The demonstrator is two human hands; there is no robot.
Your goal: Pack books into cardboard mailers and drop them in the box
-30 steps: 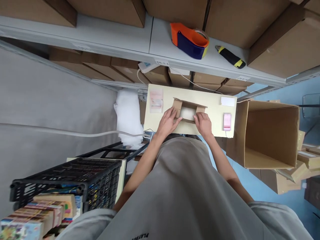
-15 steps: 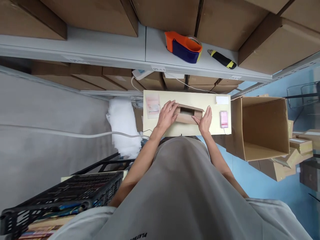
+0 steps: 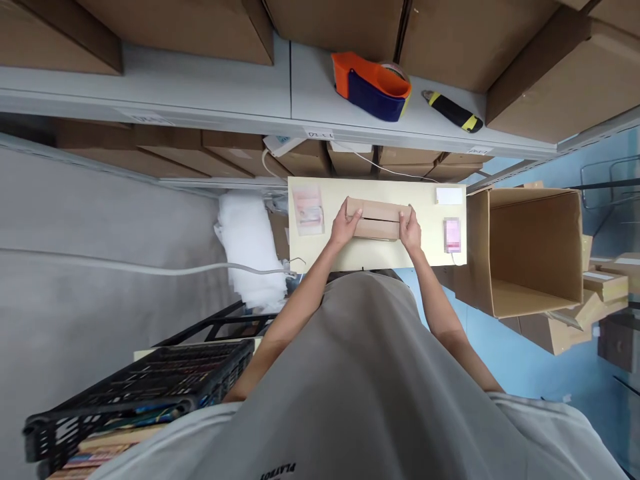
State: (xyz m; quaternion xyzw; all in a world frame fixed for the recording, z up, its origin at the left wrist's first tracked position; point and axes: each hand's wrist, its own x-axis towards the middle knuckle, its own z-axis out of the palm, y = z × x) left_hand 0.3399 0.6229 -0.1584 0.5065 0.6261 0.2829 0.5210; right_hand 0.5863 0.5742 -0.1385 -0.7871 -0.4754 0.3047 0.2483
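Between my hands is a small brown cardboard box (image 3: 379, 229) above the pale tabletop (image 3: 320, 252). Its two long flaps are folded in, leaving a narrow dark slit between them. My left hand (image 3: 345, 225) grips the box's left end, the thumb pressed on top near the slit. At the opposite end my right hand (image 3: 411, 230) has the same kind of hold, thumb on the flaps. The fingers behind the box ends are partly hidden.
A phone-like pink-screened device (image 3: 452, 235) and a white label stack (image 3: 449, 195) lie at the table's right. A large open carton (image 3: 535, 250) stands beyond. Above, the shelf holds an orange-blue tape dispenser (image 3: 373, 87) and a cutter (image 3: 453, 111). A black crate (image 3: 145, 387) is lower left.
The box's long flaps have come together, narrowing the wide opening to a slit. My hands have closed around its ends, thumbs on top.
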